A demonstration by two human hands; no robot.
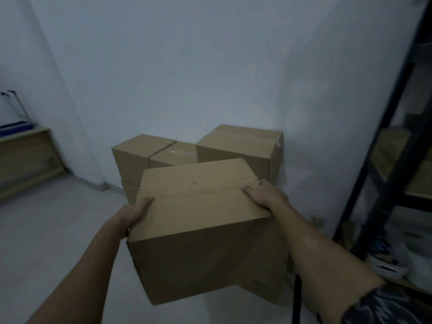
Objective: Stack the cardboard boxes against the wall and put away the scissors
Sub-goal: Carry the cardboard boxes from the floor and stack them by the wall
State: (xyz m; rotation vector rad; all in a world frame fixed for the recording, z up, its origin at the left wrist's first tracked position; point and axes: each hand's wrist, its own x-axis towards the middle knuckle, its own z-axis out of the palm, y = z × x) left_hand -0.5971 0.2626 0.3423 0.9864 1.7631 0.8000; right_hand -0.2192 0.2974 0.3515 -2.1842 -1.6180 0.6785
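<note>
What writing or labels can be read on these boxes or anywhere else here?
None can be read.
Held box: plain cardboard, only a small dark speck on top.
Boxes by the wall: tape, no print visible.
Shelf items: too dim and blurred to read.

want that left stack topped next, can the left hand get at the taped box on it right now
Probably not yet: the left hand and right hand both grip the carried box, which sits between them and the taped box.
</note>
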